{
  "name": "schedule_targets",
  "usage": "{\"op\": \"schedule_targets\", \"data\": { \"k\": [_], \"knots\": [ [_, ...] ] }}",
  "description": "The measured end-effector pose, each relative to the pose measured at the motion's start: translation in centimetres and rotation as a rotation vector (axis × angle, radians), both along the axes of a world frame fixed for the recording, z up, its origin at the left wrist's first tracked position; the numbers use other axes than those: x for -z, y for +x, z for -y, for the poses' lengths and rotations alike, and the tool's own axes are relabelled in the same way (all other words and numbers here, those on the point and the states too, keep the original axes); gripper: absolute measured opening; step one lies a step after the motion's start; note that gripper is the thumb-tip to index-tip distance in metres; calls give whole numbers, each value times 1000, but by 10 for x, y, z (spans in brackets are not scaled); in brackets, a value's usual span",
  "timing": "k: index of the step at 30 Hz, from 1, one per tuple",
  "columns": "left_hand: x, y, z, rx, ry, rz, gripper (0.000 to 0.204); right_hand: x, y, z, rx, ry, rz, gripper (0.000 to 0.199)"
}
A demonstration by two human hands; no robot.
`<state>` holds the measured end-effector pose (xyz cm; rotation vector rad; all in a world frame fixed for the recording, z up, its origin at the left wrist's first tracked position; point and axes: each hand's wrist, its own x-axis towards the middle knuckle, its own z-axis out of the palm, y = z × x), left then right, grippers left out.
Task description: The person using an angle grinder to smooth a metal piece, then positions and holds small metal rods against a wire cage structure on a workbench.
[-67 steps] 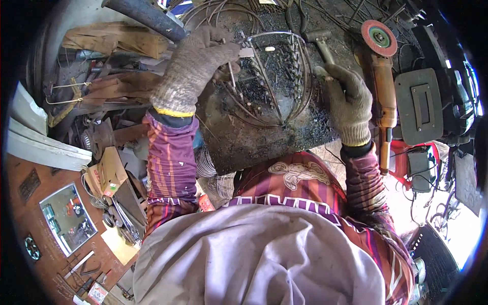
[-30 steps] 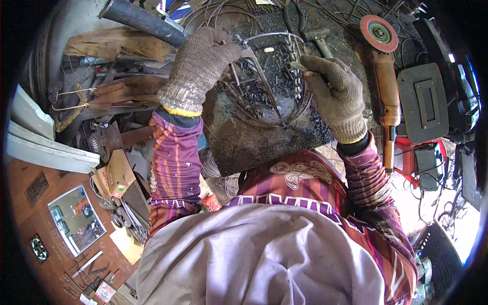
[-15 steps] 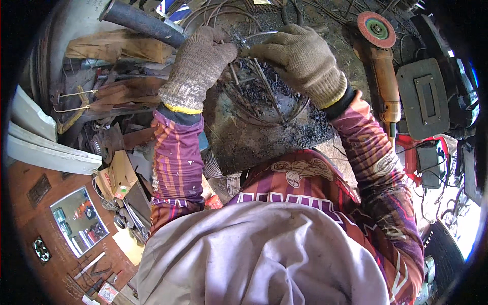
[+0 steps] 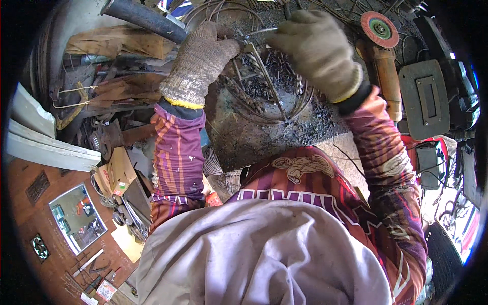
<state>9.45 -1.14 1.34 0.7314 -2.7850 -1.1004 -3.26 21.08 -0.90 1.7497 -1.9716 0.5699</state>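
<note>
My left hand [image 4: 206, 58], in a grey knitted glove, pinches the upper end of a thin metal rod frame [image 4: 268, 81]. The frame's straight and curved rods run down over a dark, grimy metal plate [image 4: 234, 145]. My right hand [image 4: 320, 56], gloved alike, is held to the right of that end, above the plate. Motion smears its curled fingers, so what they hold, if anything, cannot be made out. A shiny thin rod [image 4: 262, 31] spans between the two hands. Black grit [image 4: 323, 119] covers much of the plate.
An angle grinder [image 4: 385, 76] with a reddish flap disc lies at the right, beside a dark welding mask [image 4: 424, 99]. A dark pipe [image 4: 145, 20] points in from the upper left. Coiled rods [image 4: 223, 12] lie beyond my hands. A cardboard box [image 4: 117, 170] stands at lower left.
My right hand has moved away from my left, to the right and slightly up, baring more of the rod frame. My left hand keeps nearly the same place at the frame's end.
</note>
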Motion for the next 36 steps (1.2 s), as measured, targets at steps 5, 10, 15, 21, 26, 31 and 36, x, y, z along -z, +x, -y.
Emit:
{"op": "schedule_targets", "data": {
  "k": [5,10,15,21,26,31,36],
  "knots": [
    [2,12,-2,-2,160,-84,42,-21,-7,-48,162,-276,265,26],
    [2,33,-17,-51,503,-183,30,19,11,-77,292,-314,375,23],
    [10,35,-17,-12,426,-173,28,31,36,-75,275,-259,447,21],
    [6,32,-22,-44,426,-176,29,27,44,-69,243,-266,479,18],
    [11,30,-19,-51,301,-148,29,26,46,-58,194,-243,498,19],
    [15,28,-16,17,101,-104,36,25,47,-45,152,-225,408,24],
    [18,28,-13,23,-16,-153,28,25,34,-26,16,-248,339,30]
  ]
}}
